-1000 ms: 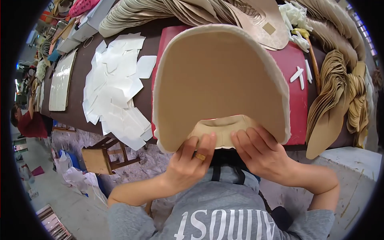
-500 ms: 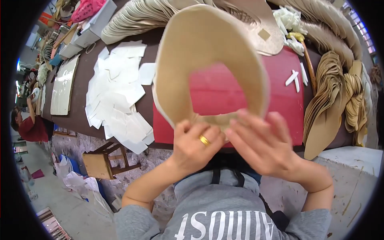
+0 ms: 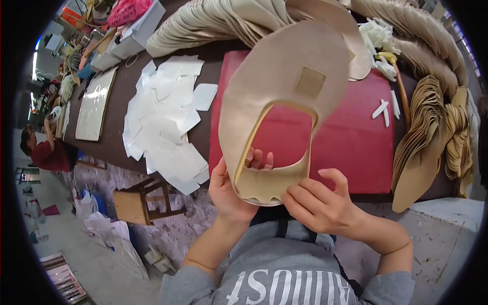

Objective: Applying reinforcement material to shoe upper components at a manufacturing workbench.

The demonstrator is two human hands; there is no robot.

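Note:
A beige shoe upper [image 3: 284, 66], smooth side up with a square tan patch on its toe, is held over the red work mat [image 3: 351, 147]. My left hand [image 3: 229, 195] grips its heel end from the left, with some fingers showing through the foot opening. On the other side, my right hand [image 3: 325, 203] has its fingers bent against the heel's lower right edge, its thumb raised apart. The lining inside the heel is pale yellow with a wavy edge.
White sheet pieces [image 3: 162, 112] lie in a heap to the left. Stacked uppers [image 3: 218, 25] line the back, and tan pieces [image 3: 419, 137] stand bundled at right. White sticks [image 3: 381, 111] and a wooden-handled tool [image 3: 401, 84] are nearby. A stool [image 3: 137, 203] and a person [image 3: 48, 150] are at left.
The upper has turned over from its lining side to its smooth side, showing the square patch. My left hand has moved round to the left of the heel; my right hand has lowered slightly.

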